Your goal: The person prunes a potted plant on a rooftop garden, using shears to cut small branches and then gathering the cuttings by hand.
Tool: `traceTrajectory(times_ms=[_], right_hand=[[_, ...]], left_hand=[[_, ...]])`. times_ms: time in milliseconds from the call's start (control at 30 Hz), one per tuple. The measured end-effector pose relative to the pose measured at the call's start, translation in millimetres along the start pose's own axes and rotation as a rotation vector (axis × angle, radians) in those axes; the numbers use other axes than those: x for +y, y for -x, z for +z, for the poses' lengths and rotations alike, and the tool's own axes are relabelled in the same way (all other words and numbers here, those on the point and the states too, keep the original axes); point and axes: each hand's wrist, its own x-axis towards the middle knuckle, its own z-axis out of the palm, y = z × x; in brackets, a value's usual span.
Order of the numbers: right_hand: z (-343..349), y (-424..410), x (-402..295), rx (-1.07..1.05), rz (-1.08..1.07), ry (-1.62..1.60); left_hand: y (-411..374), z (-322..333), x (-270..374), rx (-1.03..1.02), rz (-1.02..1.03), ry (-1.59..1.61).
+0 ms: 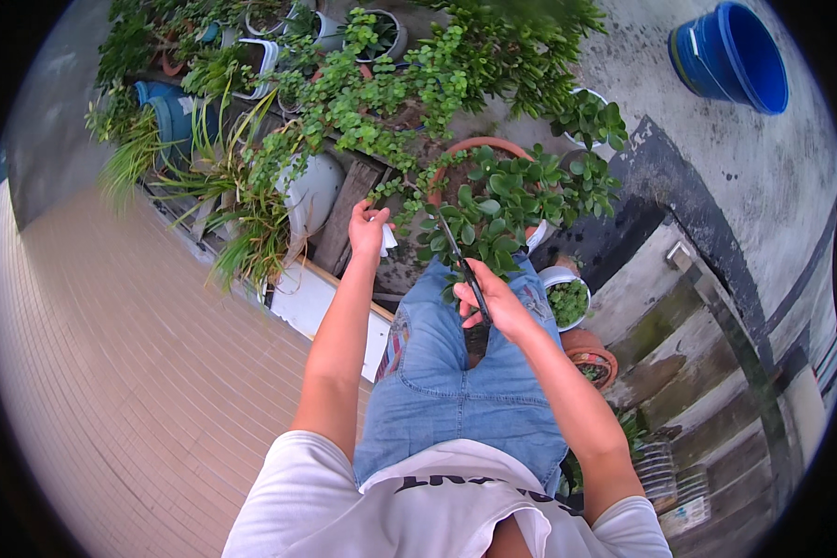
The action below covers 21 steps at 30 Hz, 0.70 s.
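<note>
My right hand [494, 298] is closed around a black-handled cutting tool [469, 275]. Its narrow blade points away from me over a jade-like plant [502, 185] with rounded leaves; whether it is a knife or scissors cannot be told. That plant grows in a round terracotta pot [492, 141]. Left of it, my left hand [368, 229] holds a small white piece, perhaps folded tissue [388, 239]. Its thumb and forefinger are just below a trailing small-leaved stem [389, 187]; whether they touch it is unclear. The stem belongs to a spreading green plant [363, 91].
A white rounded pot [314, 192] and weathered wooden plank [352, 213] stand left of my hands. Grassy plants [251, 237] hang over the ledge above tiled wall or floor [181, 335]. Small pots [565, 296] and concrete steps [669, 328] lie right; a blue bucket [729, 59] stands beyond.
</note>
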Motion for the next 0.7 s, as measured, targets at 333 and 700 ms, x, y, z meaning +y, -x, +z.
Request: traceTrajectory(times_ms=[333, 700], right_hand=[[46.0, -19.8, -30.7, -0.085, 0.083, 0.349], [138.3, -89.4, 22.9, -0.096, 0.18, 0.248]], left_hand=[[63.8, -27.7, -40.5, 0.083, -0.044, 0.325], [106.3, -38.4, -137.0, 0.161, -0.216, 0.802]])
